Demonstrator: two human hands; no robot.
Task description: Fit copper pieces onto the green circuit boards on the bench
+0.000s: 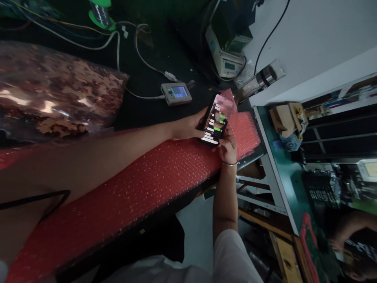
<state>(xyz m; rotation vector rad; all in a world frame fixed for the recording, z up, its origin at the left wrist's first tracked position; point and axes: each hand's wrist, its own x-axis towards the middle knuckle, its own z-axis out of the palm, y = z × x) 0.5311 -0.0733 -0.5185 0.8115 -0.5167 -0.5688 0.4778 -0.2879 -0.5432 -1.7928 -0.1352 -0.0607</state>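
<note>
Evidently the left hand (188, 126) has its grip closed around a lit phone (214, 122), thumb along one side, above the red bubble wrap (165, 173) near the table's right end. The right hand (228, 146) meets the phone's lower corner with bent fingers; whether its grip pinches, I cannot tell. Toward the far edge lies a small tester (176, 93); a clear bag (59, 94) of coppery pieces fills the left side.

There were one phone (214, 121), one screened device (176, 93), one wire spool (101, 15), one bag of coppery pieces (59, 92) and one bracelet (229, 164).
</note>
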